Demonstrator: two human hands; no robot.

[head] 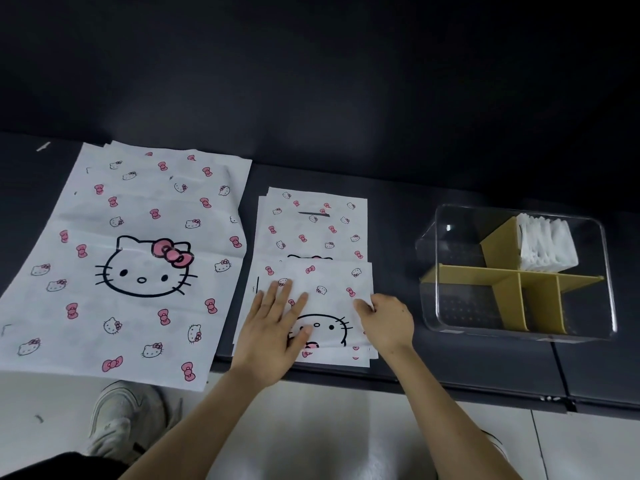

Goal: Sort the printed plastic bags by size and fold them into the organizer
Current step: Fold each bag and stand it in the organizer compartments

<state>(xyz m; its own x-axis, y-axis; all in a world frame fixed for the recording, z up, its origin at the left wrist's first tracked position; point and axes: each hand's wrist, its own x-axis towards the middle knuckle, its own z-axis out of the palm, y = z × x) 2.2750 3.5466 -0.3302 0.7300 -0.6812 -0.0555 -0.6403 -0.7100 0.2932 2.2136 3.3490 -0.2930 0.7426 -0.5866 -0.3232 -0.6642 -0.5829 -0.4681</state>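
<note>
- On the dark desk (450, 358), at centre, a stack of medium white plastic bags (311, 230) printed with pink bows and cat faces lies flat. Its top bag (332, 289) is folded over on itself and covers the near half of the stack.
- Left hand (277, 327): fingers straight and spread, palm pressed flat on the top bag's left part. It grips nothing.
- Right hand (389, 320): fingers curled, pinching the top bag's right edge.
- Just beside that stack on the left, a stack of large bags (131, 265) with the same print lies flat, its near edge overhanging the desk.
- To the right of my hands, apart from both stacks, a clear plastic organizer (457, 306) with yellow dividers stands on the desk. Folded white bags (547, 247) stand packed in its far right compartment.
- Below the desk edge, a pale shoe (121, 417) rests on the light floor (329, 427).
</note>
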